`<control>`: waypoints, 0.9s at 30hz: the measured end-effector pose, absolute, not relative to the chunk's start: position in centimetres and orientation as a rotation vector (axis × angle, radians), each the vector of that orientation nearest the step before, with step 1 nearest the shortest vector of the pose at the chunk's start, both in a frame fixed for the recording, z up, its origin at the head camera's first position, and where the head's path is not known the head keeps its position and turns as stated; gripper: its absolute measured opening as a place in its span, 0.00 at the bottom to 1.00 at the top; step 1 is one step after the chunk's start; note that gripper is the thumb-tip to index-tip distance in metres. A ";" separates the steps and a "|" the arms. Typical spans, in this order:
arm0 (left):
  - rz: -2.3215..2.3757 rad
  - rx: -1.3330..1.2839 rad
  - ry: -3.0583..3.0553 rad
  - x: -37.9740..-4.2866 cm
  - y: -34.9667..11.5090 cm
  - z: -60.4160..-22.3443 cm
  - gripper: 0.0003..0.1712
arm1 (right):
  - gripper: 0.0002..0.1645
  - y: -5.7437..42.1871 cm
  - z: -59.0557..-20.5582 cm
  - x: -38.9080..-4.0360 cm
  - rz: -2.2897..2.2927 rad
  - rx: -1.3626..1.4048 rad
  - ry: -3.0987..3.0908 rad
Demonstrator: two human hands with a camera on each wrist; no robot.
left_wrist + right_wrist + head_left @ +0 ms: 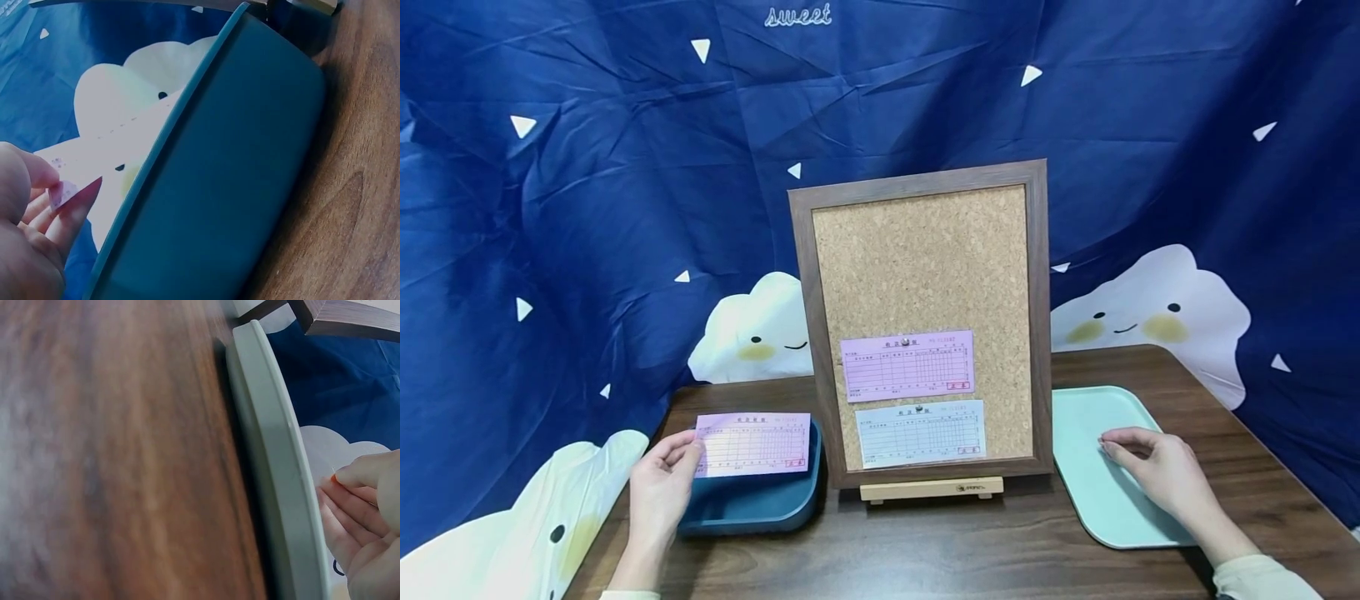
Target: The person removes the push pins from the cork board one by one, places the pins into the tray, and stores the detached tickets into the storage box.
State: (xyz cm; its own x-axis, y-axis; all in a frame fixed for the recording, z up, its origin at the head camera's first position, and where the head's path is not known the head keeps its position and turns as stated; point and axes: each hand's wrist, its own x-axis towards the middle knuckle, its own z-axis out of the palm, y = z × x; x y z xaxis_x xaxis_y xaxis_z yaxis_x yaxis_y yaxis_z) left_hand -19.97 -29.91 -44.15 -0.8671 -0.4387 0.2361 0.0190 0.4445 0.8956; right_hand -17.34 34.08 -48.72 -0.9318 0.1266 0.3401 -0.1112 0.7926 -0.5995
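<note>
My left hand (664, 479) pinches the left edge of a pink receipt slip (752, 446), held over the dark blue bin (752, 523). In the left wrist view a curled corner of the slip (60, 194) shows between thumb and fingers. My right hand (1157, 467) is above the pale green tray (1105, 508). Between its thumb and forefinger sits a small orange pushpin (335, 478), its thin point showing. On the framed corkboard (925, 258), a purple receipt slip (910, 367) hangs over a pale blue one (921, 433), each with a small fastener at its top middle.
The corkboard stands upright on a light wooden stand (931, 489), between the bin and the tray. All rest on a dark wooden table (970, 550). Behind hangs a blue cloth (625, 208) with white triangles and smiling clouds.
</note>
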 end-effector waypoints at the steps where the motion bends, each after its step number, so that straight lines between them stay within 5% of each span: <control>1: -1.406 0.351 -2.271 -20.0 -29.9 -44.1 0.13 | 0.04 34.1 -48.7 -17.3 0.900 -0.011 -2.619; 27: -1.240 0.309 -2.453 -20.5 -30.7 -44.6 0.14 | 0.06 35.1 -48.9 -17.5 0.764 -0.050 -2.716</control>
State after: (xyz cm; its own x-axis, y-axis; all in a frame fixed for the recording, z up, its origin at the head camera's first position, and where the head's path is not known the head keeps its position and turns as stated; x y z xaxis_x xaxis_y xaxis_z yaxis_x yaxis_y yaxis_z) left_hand -20.46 -30.66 -44.60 -0.9063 -0.3556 0.2282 -0.0270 0.5878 0.8086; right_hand -17.54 35.06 -48.86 -0.9488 0.1180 0.2929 -0.0521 0.8564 -0.5137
